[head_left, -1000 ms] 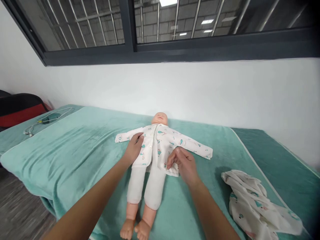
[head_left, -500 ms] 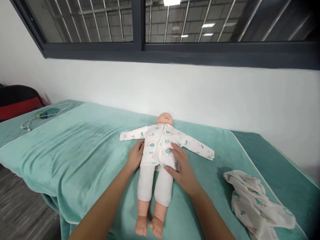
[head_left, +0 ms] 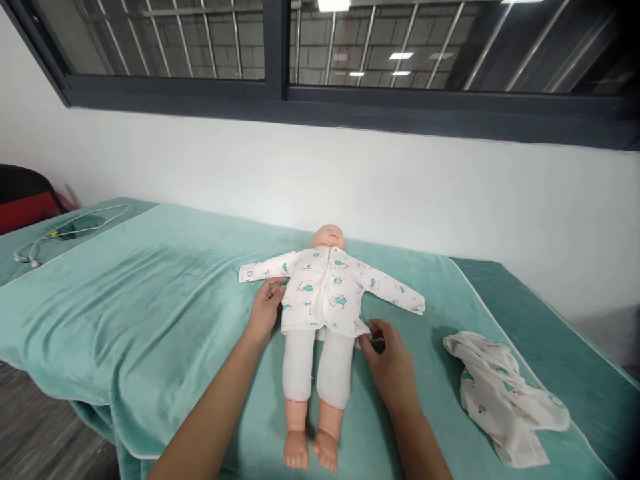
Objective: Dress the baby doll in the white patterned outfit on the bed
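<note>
A baby doll (head_left: 329,235) lies on its back, its head toward the wall and its bare feet toward me. It wears a white long-sleeved baby shirt (head_left: 305,290) with small printed figures, closed down the front, over white padded legs (head_left: 299,367). Both sleeves are spread out sideways. My left hand (head_left: 267,308) rests against the shirt's left side below the sleeve, fingers loosely curled and apart. At the lower right corner of the shirt, my right hand (head_left: 393,363) pinches the hem between thumb and fingers.
A crumpled white printed garment (head_left: 505,397) lies to the right on the green bed cover (head_left: 165,300). A white cable (head_left: 75,230) is at the far left, near a red and black object (head_left: 25,200). Behind the bed stand a white wall and a dark-framed window (head_left: 277,60).
My right hand has moved from the shirt's front down and right to its hem corner, closing on it. The shirt front looks flatter. My left hand stays at the side.
</note>
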`<state>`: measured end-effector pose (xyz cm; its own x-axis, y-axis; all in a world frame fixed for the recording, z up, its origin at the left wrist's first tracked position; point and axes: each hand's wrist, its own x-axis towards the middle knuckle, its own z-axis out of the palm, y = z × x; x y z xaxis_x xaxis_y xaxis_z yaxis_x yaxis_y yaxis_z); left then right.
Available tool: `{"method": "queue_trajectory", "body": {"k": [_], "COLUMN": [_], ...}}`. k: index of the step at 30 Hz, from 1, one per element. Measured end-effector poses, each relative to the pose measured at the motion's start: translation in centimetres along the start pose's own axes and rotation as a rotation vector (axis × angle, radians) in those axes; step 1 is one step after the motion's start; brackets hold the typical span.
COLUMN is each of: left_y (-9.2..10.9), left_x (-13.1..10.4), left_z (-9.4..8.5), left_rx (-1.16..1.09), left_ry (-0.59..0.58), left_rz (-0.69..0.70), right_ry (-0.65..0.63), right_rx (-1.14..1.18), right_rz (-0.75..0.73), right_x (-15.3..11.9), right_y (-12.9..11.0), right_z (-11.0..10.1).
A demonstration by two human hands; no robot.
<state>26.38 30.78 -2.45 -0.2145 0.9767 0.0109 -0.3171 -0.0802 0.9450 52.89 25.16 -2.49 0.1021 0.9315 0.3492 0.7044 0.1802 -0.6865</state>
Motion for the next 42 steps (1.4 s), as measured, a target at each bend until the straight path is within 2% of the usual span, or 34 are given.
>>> {"method": "queue_trajectory", "body": {"k": [4, 8, 10, 13, 16, 20, 24, 28, 32, 34, 36, 39, 42], "left_y": [0.4, 0.2, -0.1, -0.3, -0.4, -0.8, -1.1, -1.0, -0.8, -0.8, -0.9, -0.8, -0.6], "left_x": [-0.1, 0.1, 0.3, 0.5, 0.4, 0.1, 0.1, -0.1, -0.4, -0.5, -0.4, -0.1, 0.2], "left_z": [0.0, -0.4, -0.7, -0.9, -0.7, -0.3, -0.2, -0.1, 0.0, 0.0, -0.1, 0.0, 0.1], "left_rx": [-0.037, -0.068, -0.107, -0.162, -0.125, 0.104, 0.288, 0.267, 0.245, 0.242, 0.246, 0.269, 0.242], "left_ry": [0.046, 0.081, 0.089, 0.074, 0.112, 0.162, 0.164, 0.151, 0.122, 0.108, 0.107, 0.123, 0.092], "left_rz": [-0.027, -0.009, -0.027, -0.051, -0.001, 0.073, 0.134, 0.108, 0.099, 0.100, 0.105, 0.130, 0.111], "right_ry": [0.036, 0.020, 0.028, 0.059, 0.058, 0.088, 0.140, 0.118, 0.074, 0.043, 0.034, 0.101, 0.135], "right_rx": [-0.051, -0.142, -0.167, -0.152, -0.131, -0.103, -0.198, -0.223, -0.108, -0.020, 0.072, 0.217, 0.360], "right_rz": [0.096, 0.115, 0.055, -0.132, -0.254, -0.290, -0.397, -0.433, -0.418, -0.392, -0.288, 0.002, 0.244], "right_x": [0.0, -0.4, -0.5, -0.6, -0.7, -0.9, -0.9, -0.7, -1.0, -1.3, -1.4, -0.5, 1.6], "right_y": [-0.6, -0.6, -0.6, -0.7, -0.6, -0.2, -0.7, -1.4, -1.4, -1.2, -0.9, -0.4, -0.1], "right_z": [-0.3, -0.4, -0.3, 0.1, 0.2, 0.2, 0.4, 0.5, 0.1, -0.3, -0.5, -0.5, 0.1]}}
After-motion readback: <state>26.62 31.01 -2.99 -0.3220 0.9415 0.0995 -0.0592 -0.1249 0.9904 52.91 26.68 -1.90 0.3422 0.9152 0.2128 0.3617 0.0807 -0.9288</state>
